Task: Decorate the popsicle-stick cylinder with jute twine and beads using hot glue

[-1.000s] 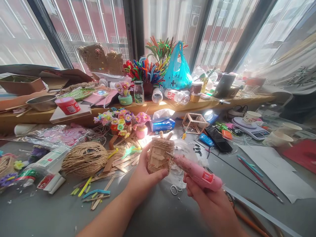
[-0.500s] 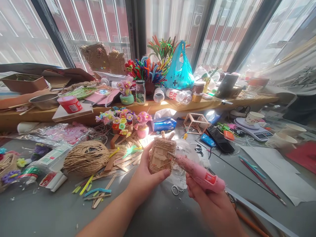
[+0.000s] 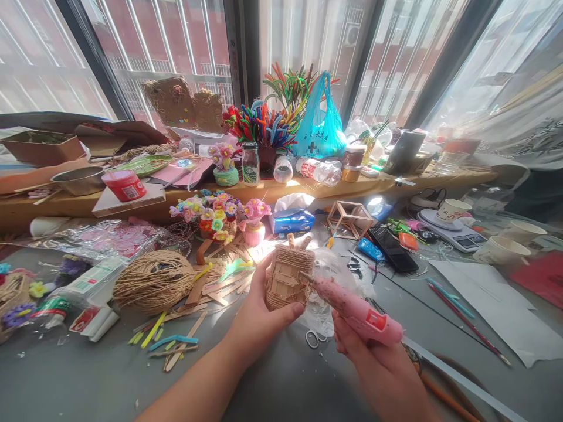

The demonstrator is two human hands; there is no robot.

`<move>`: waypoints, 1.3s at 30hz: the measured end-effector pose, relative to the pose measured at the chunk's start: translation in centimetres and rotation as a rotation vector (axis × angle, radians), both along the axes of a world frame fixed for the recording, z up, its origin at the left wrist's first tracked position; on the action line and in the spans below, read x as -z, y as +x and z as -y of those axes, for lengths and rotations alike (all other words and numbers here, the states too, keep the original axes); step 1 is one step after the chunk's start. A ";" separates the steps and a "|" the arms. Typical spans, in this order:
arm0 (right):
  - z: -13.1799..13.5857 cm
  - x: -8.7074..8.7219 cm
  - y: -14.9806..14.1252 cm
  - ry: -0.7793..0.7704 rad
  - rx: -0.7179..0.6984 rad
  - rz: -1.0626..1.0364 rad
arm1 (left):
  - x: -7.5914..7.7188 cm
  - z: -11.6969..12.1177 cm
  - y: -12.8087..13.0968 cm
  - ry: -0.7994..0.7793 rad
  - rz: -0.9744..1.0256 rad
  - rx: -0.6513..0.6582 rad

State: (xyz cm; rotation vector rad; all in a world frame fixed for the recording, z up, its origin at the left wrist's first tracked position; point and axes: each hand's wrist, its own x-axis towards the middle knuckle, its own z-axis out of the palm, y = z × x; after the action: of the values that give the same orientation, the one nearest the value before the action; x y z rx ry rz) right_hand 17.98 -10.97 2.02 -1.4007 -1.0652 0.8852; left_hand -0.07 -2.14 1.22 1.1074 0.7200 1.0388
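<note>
My left hand (image 3: 259,319) is closed around a small twine-wrapped cardboard piece (image 3: 287,275) with two stubby twine-wrapped posts at its top. Its flat cardboard face is turned toward me. In my right hand (image 3: 367,357) is a pink hot glue gun (image 3: 358,310), with a long glue stick (image 3: 457,369) sticking out behind it. The gun's metal nozzle points left and is at the right side of the cardboard face; whether it touches, I cannot tell. Crumpled clear plastic (image 3: 323,293) lies behind the piece.
A ball of jute twine (image 3: 153,281) and wooden craft sticks (image 3: 231,287) lie to the left. Behind stand pipe-cleaner flower pots (image 3: 254,228) and a blue tissue pack (image 3: 292,221). At right are a phone (image 3: 393,249), a kitchen scale (image 3: 457,231) and white paper (image 3: 492,310).
Almost nothing differs. The glue gun has shifted very slightly to the right and down, while my left hand keeps the twine-wrapped piece in the same place.
</note>
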 end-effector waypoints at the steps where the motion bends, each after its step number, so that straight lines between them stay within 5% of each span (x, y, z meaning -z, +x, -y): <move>1: 0.0 0.0 0.0 0.000 0.003 0.000 | 0.0 0.0 0.0 0.002 -0.001 0.002; 14: 0.2 0.3 0.1 0.025 0.008 0.023 | 0.2 0.0 -0.1 0.011 -0.015 0.010; 23: 0.4 0.9 0.7 0.105 -0.034 0.234 | -0.2 0.0 0.0 -0.003 -0.021 0.002; 29: 0.5 0.6 0.8 0.213 0.030 0.367 | -0.5 -0.1 0.3 -0.059 0.047 -0.113; 35: 1.8 1.3 6.6 -0.290 0.071 0.069 | -0.4 -0.4 0.3 -0.137 0.133 -0.129; 39: 3.4 1.9 11.2 -0.528 0.165 0.111 | -0.4 -0.8 0.0 -0.203 0.224 -0.176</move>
State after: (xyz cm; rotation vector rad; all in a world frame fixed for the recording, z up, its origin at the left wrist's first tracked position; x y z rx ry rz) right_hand 29.15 -14.41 0.11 -1.9649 -0.8093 1.0182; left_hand -0.08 -1.30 1.62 0.7499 0.7333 1.1890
